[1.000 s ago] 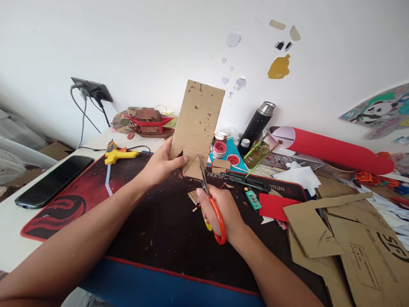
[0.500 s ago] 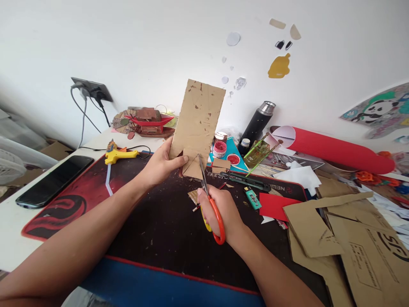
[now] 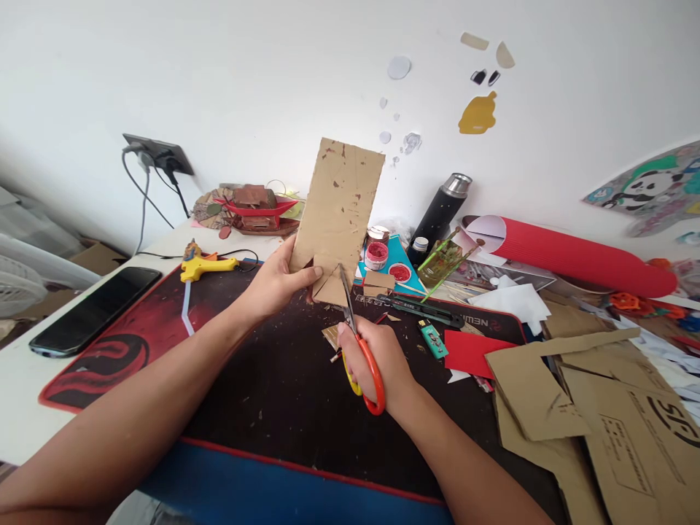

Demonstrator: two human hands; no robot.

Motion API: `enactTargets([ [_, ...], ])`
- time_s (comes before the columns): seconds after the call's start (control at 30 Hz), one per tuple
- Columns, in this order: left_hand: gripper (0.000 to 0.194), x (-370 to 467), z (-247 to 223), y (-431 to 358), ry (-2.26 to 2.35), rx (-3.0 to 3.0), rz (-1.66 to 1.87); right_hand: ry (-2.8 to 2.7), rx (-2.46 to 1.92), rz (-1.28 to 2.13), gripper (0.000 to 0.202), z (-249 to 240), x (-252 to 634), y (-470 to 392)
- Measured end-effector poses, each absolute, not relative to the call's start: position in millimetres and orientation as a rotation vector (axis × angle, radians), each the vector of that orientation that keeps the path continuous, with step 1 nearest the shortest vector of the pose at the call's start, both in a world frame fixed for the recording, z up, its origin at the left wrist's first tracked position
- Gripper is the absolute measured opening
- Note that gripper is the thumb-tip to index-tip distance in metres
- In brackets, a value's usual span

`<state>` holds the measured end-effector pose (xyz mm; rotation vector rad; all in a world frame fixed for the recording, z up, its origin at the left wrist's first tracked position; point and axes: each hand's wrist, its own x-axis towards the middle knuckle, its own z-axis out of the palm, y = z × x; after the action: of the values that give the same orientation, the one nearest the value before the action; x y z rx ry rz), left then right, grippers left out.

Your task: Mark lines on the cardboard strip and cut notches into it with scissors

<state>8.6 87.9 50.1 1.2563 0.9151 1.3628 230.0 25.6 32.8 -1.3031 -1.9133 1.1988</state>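
Observation:
My left hand (image 3: 281,277) grips a tall rectangular piece of cardboard (image 3: 342,197) by its lower left side, thumb across the front and the other fingers hidden behind. The cardboard is held up above the mat, leaning slightly right, with reddish-brown specks on its face and a notch near the thumb. In my right hand (image 3: 383,361) is a pair of scissors (image 3: 372,375) with orange and yellow handles. Their blades point upward at the cardboard's lower edge, and the tips lie against a cut or drawn line there.
A black and red desk mat (image 3: 262,386) lies under my hands. To the left are a yellow glue gun (image 3: 211,267) and a phone (image 3: 95,310). Behind stand paint jars (image 3: 376,254) and a black thermos (image 3: 440,211). Cardboard sheets (image 3: 547,394) pile up on the right.
Almost nothing differs; the cardboard's top has dipped very slightly. Both hands keep their hold, and the scissor tips stay at the same spot.

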Motion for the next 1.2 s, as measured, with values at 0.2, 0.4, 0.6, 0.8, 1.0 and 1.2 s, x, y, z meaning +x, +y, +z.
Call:
enactTargets([
  [0.2, 0.066, 9, 52, 87, 0.916, 1.259, 1.347, -1.946, -1.236, 1.206, 0.040, 29, 234, 28],
  [0.4, 0.065, 7, 53, 87, 0.891, 1.277, 1.327, -1.976, -1.232, 1.209, 0.038, 38, 234, 29],
  [0.6, 0.062, 3, 54, 88, 0.874, 1.290, 1.298, -1.993, -1.243, 1.201, 0.037, 37, 233, 29],
  [0.8, 0.061, 3, 56, 87, 0.860, 1.305, 1.287, -1.979, -1.199, 1.242, 0.043, 35, 235, 31],
  [1.0, 0.059, 8, 57, 83, 0.870, 1.322, 1.206, -1.933, -1.188, 1.326, 0.040, 36, 237, 33],
  [1.2, 0.060, 9, 56, 82, 0.886, 1.310, 1.201, -1.858, -1.208, 1.385, 0.043, 37, 236, 32],
])
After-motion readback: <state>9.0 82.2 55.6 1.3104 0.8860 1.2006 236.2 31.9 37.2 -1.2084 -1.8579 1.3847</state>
